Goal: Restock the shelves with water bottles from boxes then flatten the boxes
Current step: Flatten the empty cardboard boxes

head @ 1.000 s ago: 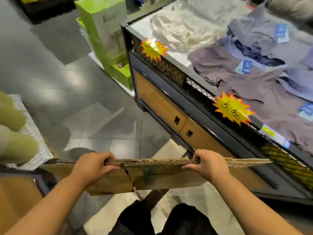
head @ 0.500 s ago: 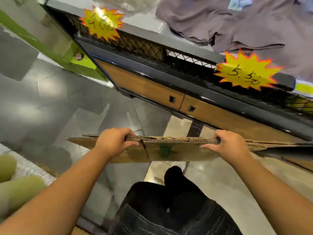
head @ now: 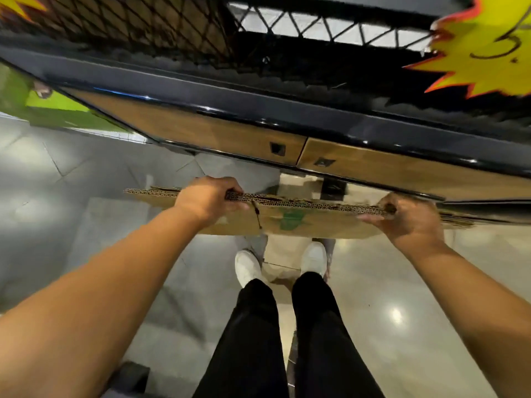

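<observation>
Across the middle of the frame, a stack of flattened cardboard boxes is held on edge, its corrugated top rim running nearly level from left of centre to the right side. The person's two hands are well apart and both clamped on that rim. The left hand has its fingers curled over the top near the left end. The right hand grips near the right end, thumb lying along the near face. A green mark shows on the near face between the hands, and a dark tear runs down just right of the left hand.

Behind the stack, filling the upper half of the frame, stands a dark-framed display stand with two wooden drawer fronts side by side. Black wire mesh runs along its top. A yellow starburst price tag with a red border hangs at the upper right.

Below the cardboard, two white shoes and black trousers show on the glossy tiled floor. A tan sheet lies on the floor between the shoes. A green block sits at the left edge.
</observation>
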